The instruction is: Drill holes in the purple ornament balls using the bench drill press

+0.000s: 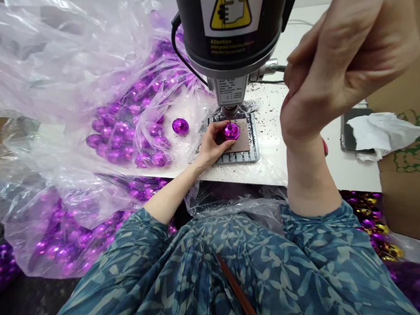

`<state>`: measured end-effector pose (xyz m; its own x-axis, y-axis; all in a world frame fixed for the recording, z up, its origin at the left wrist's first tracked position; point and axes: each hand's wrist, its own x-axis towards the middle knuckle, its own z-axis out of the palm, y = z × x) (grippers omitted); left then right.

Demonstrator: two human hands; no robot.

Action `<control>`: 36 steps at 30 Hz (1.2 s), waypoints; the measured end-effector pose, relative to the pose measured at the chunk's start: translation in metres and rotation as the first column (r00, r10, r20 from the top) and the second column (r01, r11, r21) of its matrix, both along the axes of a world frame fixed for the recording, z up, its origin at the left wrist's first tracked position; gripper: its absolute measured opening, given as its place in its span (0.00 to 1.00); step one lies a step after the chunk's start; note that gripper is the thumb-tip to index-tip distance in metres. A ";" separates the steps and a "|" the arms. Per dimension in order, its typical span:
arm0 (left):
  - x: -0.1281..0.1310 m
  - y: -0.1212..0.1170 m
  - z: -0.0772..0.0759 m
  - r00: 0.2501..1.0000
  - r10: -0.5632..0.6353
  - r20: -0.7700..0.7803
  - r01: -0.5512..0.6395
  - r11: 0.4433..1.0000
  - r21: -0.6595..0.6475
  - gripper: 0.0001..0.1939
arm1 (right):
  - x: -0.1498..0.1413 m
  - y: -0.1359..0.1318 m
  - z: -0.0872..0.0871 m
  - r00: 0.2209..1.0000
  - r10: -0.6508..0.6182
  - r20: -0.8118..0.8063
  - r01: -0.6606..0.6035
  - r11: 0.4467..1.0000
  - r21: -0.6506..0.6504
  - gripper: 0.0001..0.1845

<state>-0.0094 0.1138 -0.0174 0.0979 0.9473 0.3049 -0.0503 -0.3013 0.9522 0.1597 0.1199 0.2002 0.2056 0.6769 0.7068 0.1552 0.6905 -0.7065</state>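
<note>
My left hand (214, 143) pinches a shiny purple faceted ball (232, 131) between thumb and fingers. The ball rests on a small brown board (243, 142) over the slotted metal base (254, 148) of a drill press (233, 49). Right above the ball is the drill chuck (230, 111), its bit reaching down to the ball's top. High on the right, my right hand (345, 63) is closed around the press's feed lever (278, 68), most of which the fingers hide. A single loose purple ball (180, 126) lies left of the base.
Clear plastic bags (70, 66) full of purple balls (117, 140) spread over the left side. Dark shavings dot the white table (270, 150). At right lie a phone (348, 128), a crumpled tissue (383, 131) and a cardboard box (406, 195); purple and gold balls (369, 220) sit below.
</note>
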 end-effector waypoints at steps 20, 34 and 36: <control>-0.001 0.002 -0.006 0.999 0.021 -0.034 -0.020 0.999 0.049 0.36 | -0.002 0.025 -0.068 0.965 -0.190 -0.179 0.254 0.842 0.476 0.33; -0.005 0.012 -0.028 0.989 0.038 -0.144 -0.005 0.974 0.228 0.36 | -0.002 0.018 -0.066 0.987 -0.084 -0.138 0.149 0.807 0.572 0.29; -0.004 0.014 -0.026 0.986 0.054 -0.157 -0.016 0.973 0.232 0.36 | -0.006 0.011 -0.039 0.980 -0.089 -0.177 0.165 0.861 0.482 0.30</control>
<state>-0.0130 0.1274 -0.0435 0.1317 0.8575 0.4974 0.1124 -0.5114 0.8519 0.1540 0.1310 0.1610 0.3905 0.2099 0.8963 0.1887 0.9347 -0.3011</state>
